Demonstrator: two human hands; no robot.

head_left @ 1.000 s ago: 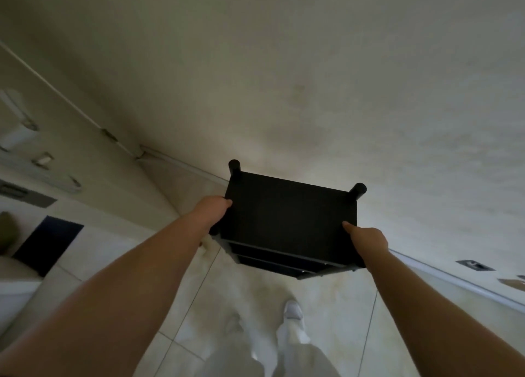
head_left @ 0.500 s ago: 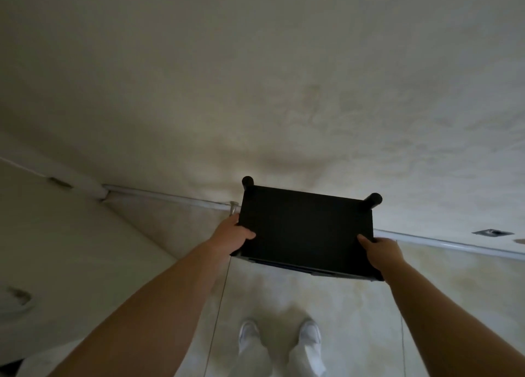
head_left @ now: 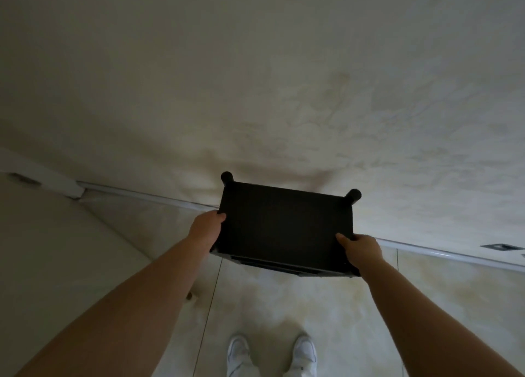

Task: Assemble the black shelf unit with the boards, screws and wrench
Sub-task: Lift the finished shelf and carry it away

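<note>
The black shelf unit (head_left: 285,229) is held between both hands above the tiled floor (head_left: 284,305), close to the pale wall (head_left: 255,78). The left hand (head_left: 206,230) grips its left edge, the right hand (head_left: 359,251) its right near corner. Its matte flat top is rectangular; two round post ends (head_left: 352,196) stick up at the far corners.

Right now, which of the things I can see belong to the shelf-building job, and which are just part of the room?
Part of the job:
black shelf unit
left hand, gripping its left edge
right hand, gripping its right edge

Just there:
wall
baseboard
tiled floor
white shoes
</note>
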